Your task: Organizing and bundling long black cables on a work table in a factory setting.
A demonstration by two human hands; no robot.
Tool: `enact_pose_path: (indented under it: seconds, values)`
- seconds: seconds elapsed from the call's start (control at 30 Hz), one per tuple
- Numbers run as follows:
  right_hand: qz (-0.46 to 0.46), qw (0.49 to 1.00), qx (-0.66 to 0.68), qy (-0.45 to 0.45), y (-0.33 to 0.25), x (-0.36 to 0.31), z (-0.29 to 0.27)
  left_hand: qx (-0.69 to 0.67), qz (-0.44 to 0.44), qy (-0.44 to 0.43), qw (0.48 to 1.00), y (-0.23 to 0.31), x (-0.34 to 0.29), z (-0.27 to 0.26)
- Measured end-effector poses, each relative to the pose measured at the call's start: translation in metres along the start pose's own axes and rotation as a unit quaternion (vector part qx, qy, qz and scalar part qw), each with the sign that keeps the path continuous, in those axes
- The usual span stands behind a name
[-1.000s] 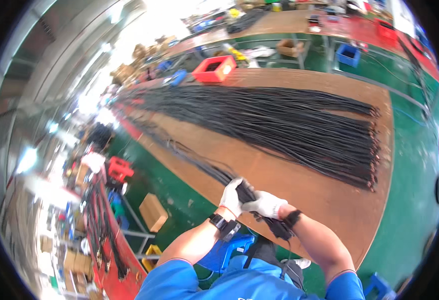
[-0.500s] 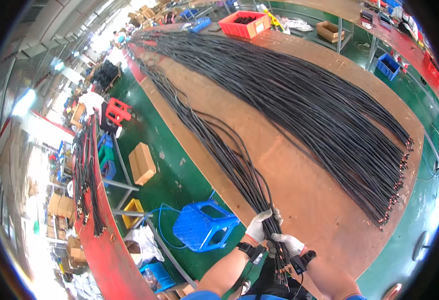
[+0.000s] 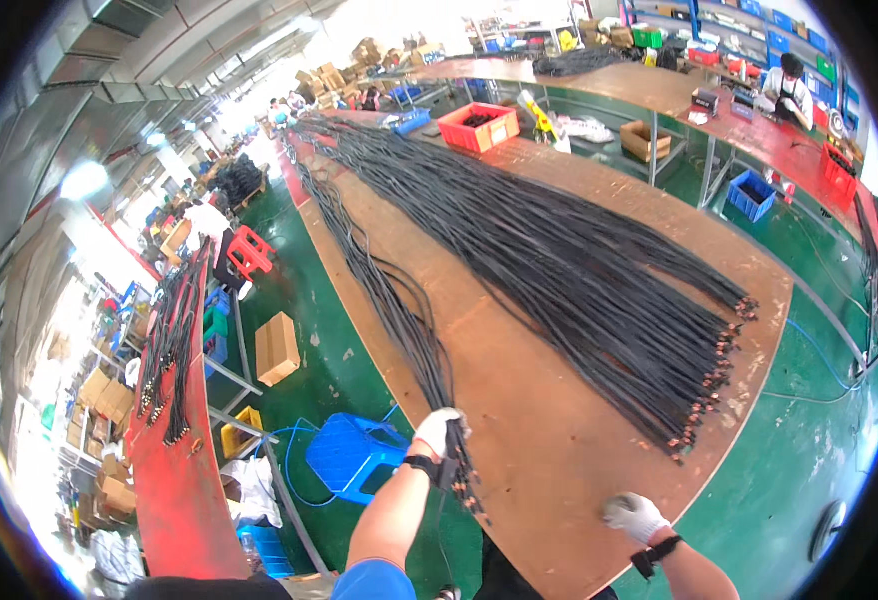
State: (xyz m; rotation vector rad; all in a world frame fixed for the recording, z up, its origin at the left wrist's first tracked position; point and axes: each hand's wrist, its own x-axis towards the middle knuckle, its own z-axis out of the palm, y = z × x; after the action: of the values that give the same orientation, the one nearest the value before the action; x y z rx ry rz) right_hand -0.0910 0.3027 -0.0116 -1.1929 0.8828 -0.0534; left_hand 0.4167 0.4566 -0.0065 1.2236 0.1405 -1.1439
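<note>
My left hand point(image 3: 442, 432), in a white glove, is closed round a narrow bundle of black cables point(image 3: 396, 300) near its end. Below my fist the bare cable ends fan out at the table's near left edge. My right hand point(image 3: 637, 517), gloved as well, hovers by the near right edge with loosely bent fingers and holds nothing. A much wider spread of black cables point(image 3: 559, 280) runs down the brown table point(image 3: 549, 440) to the right of the narrow bundle; its copper-coloured ends point toward me at the right.
A blue stool point(image 3: 354, 455) stands left of the table, with a cardboard box point(image 3: 277, 350) on the green floor beyond. At far left, more cables lie on a red table point(image 3: 174, 500). A red bin point(image 3: 478, 127) sits at the back. One person point(image 3: 789, 95) is at far right.
My right hand has let go of the narrow cable bundle and moved right. The left hand keeps its grip, now holding the bundle over the table's edge. The view has shifted upward.
</note>
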Motion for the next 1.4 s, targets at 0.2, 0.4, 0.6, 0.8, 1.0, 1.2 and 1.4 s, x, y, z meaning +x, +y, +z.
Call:
enact_pose_path:
  seconds: [0.2,0.4,0.6,0.8,1.0,1.2,1.4]
  values:
    - [0.115,0.871,0.151,0.454,0.194,-0.228,-0.276,0.065,0.074,0.082,0.992,0.044,-0.028,0.04]
    - [0.361,0.853,-0.164,0.338,0.276,-0.446,-0.395,0.042,0.079,0.139,0.986,0.072,-0.05,0.108]
    - [0.139,0.775,-0.617,-0.001,0.152,-0.292,-0.355,-0.048,0.085,0.117,0.988,-0.044,-0.03,0.124]
    - [0.237,0.944,0.011,0.229,0.075,-0.16,-0.405,0.179,0.07,0.264,0.945,-0.028,-0.037,0.153]
    - [0.103,0.958,0.098,0.25,0.107,-0.045,-0.538,0.503,0.139,0.288,0.803,0.139,-0.086,0.306]
    - [0.075,0.926,0.204,0.308,0.16,-0.051,-0.628,0.395,0.139,0.277,0.865,0.121,-0.08,0.457]
    - [0.214,0.915,-0.07,0.335,0.175,-0.132,-0.635,0.607,0.095,0.35,0.707,-0.028,-0.036,0.395]
